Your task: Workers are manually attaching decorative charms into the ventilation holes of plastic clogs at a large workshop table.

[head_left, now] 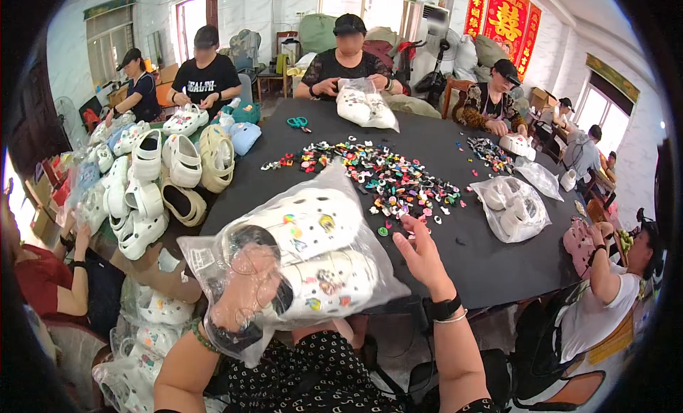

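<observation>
From the head camera, your left hand (245, 288) is inside a clear plastic bag (299, 263), fingers curled around the heel end of a pair of white clogs (313, 249) dressed with small coloured charms; the bag lies at about 7 o'clock of the black table (498, 263), its open mouth toward your lap. Your right hand (421, 253) is free, fingers spread, hovering at the table's near edge just right of the bag, at about 5 o'clock from the heap of loose charms (388, 178) in the middle of the table.

It looks like the bagging step: the pair is inside and your left hand is seating it. The next move probably calls for drawing that hand out without dragging the clogs back, while the right steadies or closes the mouth.

At 9 o'clock a stack of bare white clogs (153, 178) covers the table's left end. Other people sit around the far side, one holding a filled bag (366, 106) at 12 o'clock.
</observation>
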Demonstrator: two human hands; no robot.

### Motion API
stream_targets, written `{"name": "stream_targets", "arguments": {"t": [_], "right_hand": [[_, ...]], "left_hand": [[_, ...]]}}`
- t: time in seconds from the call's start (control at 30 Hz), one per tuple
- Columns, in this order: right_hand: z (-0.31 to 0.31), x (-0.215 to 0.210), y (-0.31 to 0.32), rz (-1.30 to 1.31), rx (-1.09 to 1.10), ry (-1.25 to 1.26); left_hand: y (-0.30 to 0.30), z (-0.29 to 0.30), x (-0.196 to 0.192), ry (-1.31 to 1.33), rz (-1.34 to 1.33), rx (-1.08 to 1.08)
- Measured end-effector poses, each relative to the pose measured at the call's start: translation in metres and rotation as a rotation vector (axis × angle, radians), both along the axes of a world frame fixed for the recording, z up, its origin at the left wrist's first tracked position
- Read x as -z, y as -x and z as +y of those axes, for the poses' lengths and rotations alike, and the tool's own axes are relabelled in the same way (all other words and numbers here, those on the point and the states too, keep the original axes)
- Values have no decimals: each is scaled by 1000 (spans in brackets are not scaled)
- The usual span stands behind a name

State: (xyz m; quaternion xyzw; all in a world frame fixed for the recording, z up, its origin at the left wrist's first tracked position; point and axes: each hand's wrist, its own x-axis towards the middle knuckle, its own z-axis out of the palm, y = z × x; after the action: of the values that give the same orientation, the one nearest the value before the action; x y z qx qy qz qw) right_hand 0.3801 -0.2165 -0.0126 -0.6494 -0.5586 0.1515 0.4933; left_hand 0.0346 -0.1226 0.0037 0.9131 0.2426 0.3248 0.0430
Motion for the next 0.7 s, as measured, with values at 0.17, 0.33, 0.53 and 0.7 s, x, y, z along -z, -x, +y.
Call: {"name": "stream_targets", "arguments": {"t": [0.17, 0.33, 0.53, 0.7], "right_hand": [[-3, -1, 11, 516, -309, 102], [-7, 2, 22, 264, -200, 75], [-23, -4, 12, 145, 102, -155], [-43, -26, -44, 284, 255, -401]], "left_hand": [[-8, -26, -19, -9, 15, 99], [6, -22, -15, 70, 115, 179], [7, -24, -22, 52, 33, 271], [21, -14, -18, 193, 85, 92]]}}
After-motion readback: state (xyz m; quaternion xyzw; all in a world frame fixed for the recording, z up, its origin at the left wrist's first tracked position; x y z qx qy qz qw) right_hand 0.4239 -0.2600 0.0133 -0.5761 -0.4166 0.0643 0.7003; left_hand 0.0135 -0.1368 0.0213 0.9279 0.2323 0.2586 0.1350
